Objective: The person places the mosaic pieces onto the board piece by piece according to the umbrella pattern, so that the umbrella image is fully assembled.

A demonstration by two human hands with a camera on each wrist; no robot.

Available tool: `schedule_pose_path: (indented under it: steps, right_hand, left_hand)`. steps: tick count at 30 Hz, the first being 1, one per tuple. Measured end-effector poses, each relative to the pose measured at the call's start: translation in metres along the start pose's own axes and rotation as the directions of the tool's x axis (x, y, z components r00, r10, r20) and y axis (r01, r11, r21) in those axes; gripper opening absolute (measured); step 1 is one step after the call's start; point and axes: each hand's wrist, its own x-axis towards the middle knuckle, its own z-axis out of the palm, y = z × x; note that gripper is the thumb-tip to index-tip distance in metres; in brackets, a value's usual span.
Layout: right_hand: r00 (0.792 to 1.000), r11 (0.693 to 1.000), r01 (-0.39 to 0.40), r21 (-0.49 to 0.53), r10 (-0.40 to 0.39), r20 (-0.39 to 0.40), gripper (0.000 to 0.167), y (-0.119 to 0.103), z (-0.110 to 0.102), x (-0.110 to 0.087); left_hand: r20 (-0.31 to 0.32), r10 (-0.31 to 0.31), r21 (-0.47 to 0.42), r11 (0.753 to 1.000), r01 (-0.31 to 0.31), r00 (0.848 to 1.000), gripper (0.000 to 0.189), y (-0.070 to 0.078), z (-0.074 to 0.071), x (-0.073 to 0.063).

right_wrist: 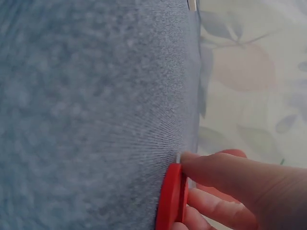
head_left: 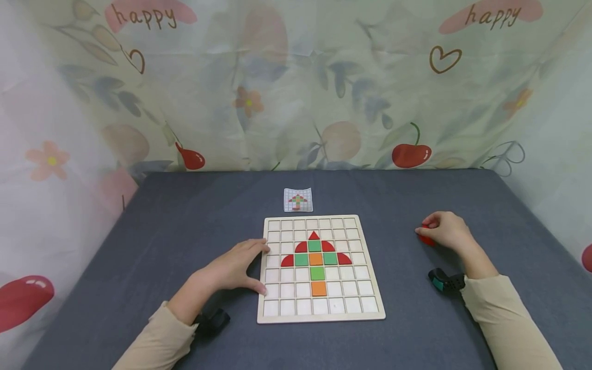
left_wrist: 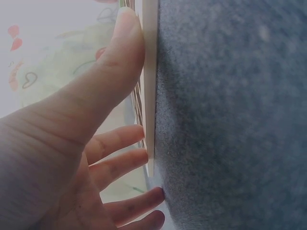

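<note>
A wooden grid board (head_left: 321,318) lies on the table, with red, green and orange tiles arranged in an arrow-like figure on it. At its left edge rests my left hand (head_left: 236,267), thumb and fingers spread and fairly straight. The left wrist view shows the thumb (left_wrist: 125,48) along the board's side and fingertips at the same edge. Well to the right of the board, my right hand (head_left: 445,231) pinches a red piece (head_left: 426,237) close over the table. In the right wrist view the red piece (right_wrist: 169,199) shows edge-on, partly hidden by the fingers.
A small picture card (head_left: 298,208) with a similar figure lies just behind the board. The dark cloth-covered table (head_left: 208,205) ends at a printed curtain (head_left: 296,128). Each wrist wears a dark band, such as the right wristband (head_left: 446,281).
</note>
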Motion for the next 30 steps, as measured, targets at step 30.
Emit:
schedule_pose_path:
  steps: [30]
  right_hand:
    - [0.972,0.966,0.216,0.140,-0.199,-0.121,0.035,-0.066,0.013,-0.026]
  left_hand:
    - [-0.012,0.018,-0.004,1.000,-0.018,1.000,0.088,-0.001,0.001,0.000]
